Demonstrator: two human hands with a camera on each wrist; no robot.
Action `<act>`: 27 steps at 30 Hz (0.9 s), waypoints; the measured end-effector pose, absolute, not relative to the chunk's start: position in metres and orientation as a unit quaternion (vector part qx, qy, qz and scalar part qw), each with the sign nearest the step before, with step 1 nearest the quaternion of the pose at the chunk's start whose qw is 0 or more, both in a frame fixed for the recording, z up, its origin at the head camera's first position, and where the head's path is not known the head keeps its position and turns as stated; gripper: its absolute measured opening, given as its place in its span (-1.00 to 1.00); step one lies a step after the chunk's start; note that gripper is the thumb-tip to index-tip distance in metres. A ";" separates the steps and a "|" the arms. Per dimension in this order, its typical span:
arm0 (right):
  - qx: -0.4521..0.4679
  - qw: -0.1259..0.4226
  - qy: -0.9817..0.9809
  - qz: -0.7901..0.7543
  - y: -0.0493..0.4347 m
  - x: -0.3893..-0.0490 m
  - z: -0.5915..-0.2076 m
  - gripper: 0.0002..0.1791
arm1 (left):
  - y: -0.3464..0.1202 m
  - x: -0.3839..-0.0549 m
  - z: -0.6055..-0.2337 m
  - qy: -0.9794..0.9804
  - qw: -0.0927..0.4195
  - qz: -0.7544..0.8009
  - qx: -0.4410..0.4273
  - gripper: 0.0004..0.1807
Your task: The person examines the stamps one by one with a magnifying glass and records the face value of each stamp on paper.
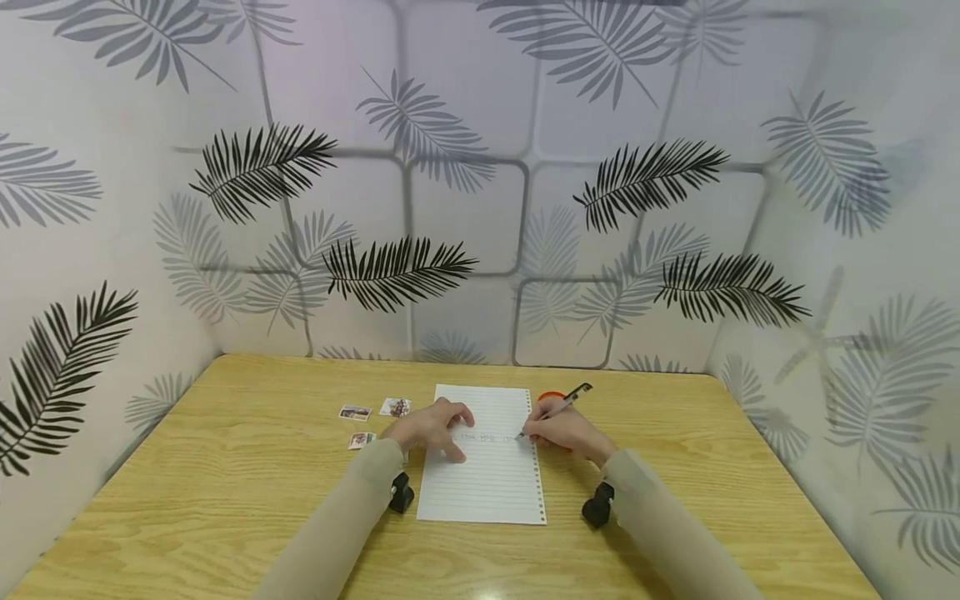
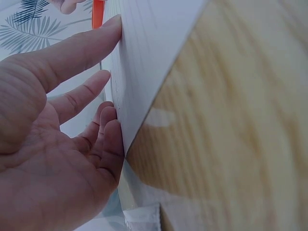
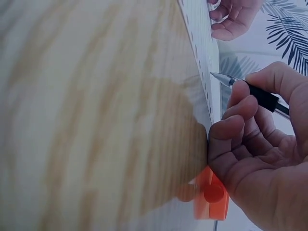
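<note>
A sheet of lined paper (image 1: 482, 492) with punched holes along its right edge lies on the table, a faint line of writing across its upper half. My right hand (image 1: 566, 429) grips a pen (image 3: 262, 96) with a clear tip and black grip section, its point at the paper near the holed edge. On the sheet's left side rests my left hand (image 1: 433, 427), fingertips and thumb spread on the paper. The left wrist view shows its fingers (image 2: 79, 98) loosely bent, with nothing held.
Small picture cards (image 1: 355, 412) lie left of the paper, near the left hand. An orange round object (image 3: 219, 195) sits beside and partly behind the right hand. The wooden table (image 1: 225, 492) meets leaf-patterned walls (image 1: 465, 217) at its back and sides.
</note>
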State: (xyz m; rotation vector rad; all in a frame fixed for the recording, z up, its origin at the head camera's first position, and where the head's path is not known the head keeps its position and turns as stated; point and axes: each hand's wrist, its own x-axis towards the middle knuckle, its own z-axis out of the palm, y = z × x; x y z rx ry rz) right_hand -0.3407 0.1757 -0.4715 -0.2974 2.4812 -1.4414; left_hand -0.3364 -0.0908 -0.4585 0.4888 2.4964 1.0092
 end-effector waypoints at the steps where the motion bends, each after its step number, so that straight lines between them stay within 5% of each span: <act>1: -0.103 0.129 0.853 -0.495 0.176 -0.341 -0.472 -0.90 | -0.091 -0.336 -0.458 0.894 0.201 0.360 0.177 -0.48; 27: -0.104 0.125 0.861 -0.483 0.176 -0.344 -0.473 -0.91 | -0.093 -0.337 -0.460 0.887 0.207 0.374 0.175 -0.48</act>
